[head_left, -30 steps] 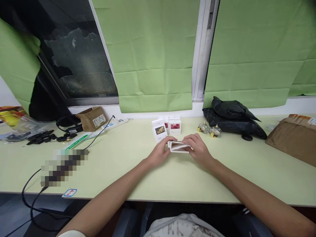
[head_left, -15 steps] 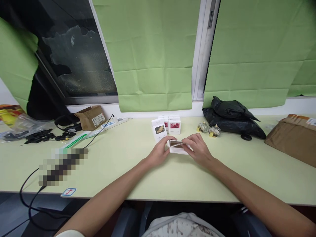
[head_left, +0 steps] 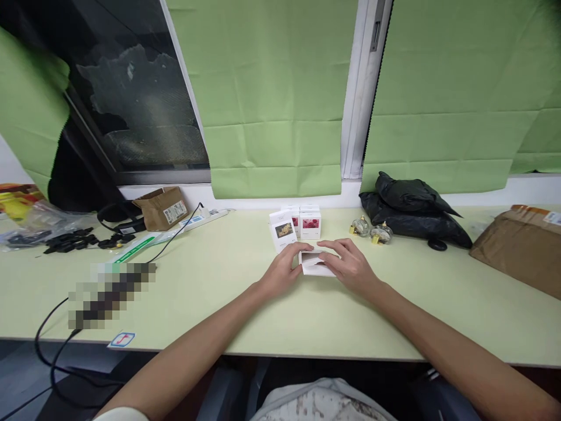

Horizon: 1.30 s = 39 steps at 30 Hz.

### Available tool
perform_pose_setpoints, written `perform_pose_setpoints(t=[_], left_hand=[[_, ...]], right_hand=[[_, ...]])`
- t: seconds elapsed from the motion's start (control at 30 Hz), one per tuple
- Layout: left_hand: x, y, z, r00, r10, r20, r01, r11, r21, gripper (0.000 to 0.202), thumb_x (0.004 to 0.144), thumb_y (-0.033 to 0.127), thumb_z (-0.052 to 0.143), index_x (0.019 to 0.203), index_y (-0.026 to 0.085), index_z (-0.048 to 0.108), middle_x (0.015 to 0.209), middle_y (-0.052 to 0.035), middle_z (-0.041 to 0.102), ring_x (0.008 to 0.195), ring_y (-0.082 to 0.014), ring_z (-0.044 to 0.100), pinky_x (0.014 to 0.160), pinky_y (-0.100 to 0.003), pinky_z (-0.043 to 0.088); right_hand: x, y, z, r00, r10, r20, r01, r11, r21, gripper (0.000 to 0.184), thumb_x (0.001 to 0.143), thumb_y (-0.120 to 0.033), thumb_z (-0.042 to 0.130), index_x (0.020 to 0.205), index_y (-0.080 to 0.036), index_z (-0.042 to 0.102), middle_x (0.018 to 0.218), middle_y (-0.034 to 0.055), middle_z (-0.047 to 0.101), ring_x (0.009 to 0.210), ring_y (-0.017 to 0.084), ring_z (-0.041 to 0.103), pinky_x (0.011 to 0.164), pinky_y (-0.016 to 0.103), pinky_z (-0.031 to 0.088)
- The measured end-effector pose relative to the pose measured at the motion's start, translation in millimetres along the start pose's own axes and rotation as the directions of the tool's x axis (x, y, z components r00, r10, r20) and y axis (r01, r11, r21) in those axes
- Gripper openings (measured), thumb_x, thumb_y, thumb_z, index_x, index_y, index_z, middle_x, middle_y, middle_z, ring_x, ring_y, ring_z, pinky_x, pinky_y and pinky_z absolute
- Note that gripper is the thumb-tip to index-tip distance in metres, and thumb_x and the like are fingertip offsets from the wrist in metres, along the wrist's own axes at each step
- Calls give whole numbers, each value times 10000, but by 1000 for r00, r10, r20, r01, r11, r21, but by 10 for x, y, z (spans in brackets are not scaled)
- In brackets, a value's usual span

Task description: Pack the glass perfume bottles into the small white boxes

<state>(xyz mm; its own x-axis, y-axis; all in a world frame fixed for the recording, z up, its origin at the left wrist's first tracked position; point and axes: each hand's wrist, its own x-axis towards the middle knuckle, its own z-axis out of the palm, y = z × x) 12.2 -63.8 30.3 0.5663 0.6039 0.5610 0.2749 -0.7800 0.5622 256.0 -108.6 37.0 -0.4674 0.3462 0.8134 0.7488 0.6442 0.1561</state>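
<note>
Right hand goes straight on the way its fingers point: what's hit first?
The open white box, right at the fingertips of the right hand. Past it, probably the left hand; depth is unclear.

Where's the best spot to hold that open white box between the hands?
Probably the left end of the white box, approached from the left, as the left hand holds it. Its open mouth faces the camera, so gripping that end should leave room for the right hand, whose fingers are at the opening.
</note>
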Motion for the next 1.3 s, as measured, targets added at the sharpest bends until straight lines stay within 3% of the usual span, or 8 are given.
perform_pose_setpoints(t=[0.17, 0.37, 0.53, 0.67, 0.8, 0.9, 1.07, 1.3], left_hand=[[-11, -19, 15, 999, -17, -42, 17, 1000, 6, 494, 920, 52, 539, 1355, 286, 560, 1383, -47, 646, 1321, -234, 603, 1133, -417, 501], [-11, -43, 20, 997, -42, -63, 45, 998, 46, 515, 902, 24, 516, 1340, 291, 554, 1381, -36, 643, 1327, -223, 599, 1121, -413, 506], [-22, -60, 45, 997, -12, -71, 16, 998, 67, 512, 896, 10, 508, 1327, 282, 547, 1366, -49, 646, 1320, -226, 608, 1099, -417, 524], [-27, -100, 28, 996, 34, -77, -26, 994, 102, 490, 948, 52, 518, 1379, 281, 478, 1372, -74, 626, 1306, -224, 614, 1090, -424, 529], [-11, -127, -5, 980, 195, -49, -180, 959, 217, 486, 988, 106, 520, 1420, 281, 383, 1445, -126, 532, 1252, -217, 636, 915, -370, 598], [10, -107, -7, 969, 245, 30, -238, 896, 375, 395, 1004, 123, 497, 1362, 285, 458, 1442, -120, 525, 1117, -199, 688, 696, -282, 585], [29, -91, 18, 941, 336, 35, -298, 777, 555, 222, 1042, 185, 512, 1236, 255, 593, 1181, -72, 660, 968, -181, 722, 720, -277, 584], [-9, -163, 29, 948, 313, 63, -284, 737, 613, 323, 1035, 151, 484, 1336, 257, 538, 1136, -62, 688, 912, -174, 730, 599, -244, 543]], right_hand=[[9, -8, 11, 999, 36, -12, -36, 999, 13, 108, 964, -174, 711, 1038, -249, 734, 1318, 61, 725, 1010, 269, 580, 894, 444, 553], [28, -10, 5, 994, 108, 33, -112, 970, 213, 132, 989, -315, 706, 1099, -244, 722, 1317, 95, 700, 1087, 280, 590, 946, 473, 550], [26, 7, -36, 989, 113, 101, -137, 951, 276, 247, 952, -413, 750, 1116, -236, 695, 1343, 115, 666, 1156, 302, 565, 968, 489, 542], [28, 29, -30, 984, 65, 166, -106, 962, 250, 467, 890, -509, 798, 1232, -227, 650, 1344, 138, 653, 1178, 330, 559, 995, 526, 533], [15, 50, -3, 987, 40, 158, -73, 975, 210, 325, 980, -308, 705, 1279, -219, 613, 1257, 138, 670, 1126, 307, 602, 939, 486, 558], [-7, 54, 10, 993, 25, 116, -44, 986, 162, 239, 999, -133, 606, 1222, -215, 631, 1203, 128, 685, 1087, 288, 612, 914, 456, 566], [-38, 35, 54, 996, -13, 86, 2, 992, 129, 226, 969, -90, 622, 1155, -214, 655, 1237, 126, 692, 1098, 294, 599, 929, 470, 572], [-28, 43, 75, 995, 72, 62, -88, 948, 307, 125, 946, -147, 695, 1027, -236, 661, 1262, 109, 687, 1108, 287, 608, 874, 462, 591]])
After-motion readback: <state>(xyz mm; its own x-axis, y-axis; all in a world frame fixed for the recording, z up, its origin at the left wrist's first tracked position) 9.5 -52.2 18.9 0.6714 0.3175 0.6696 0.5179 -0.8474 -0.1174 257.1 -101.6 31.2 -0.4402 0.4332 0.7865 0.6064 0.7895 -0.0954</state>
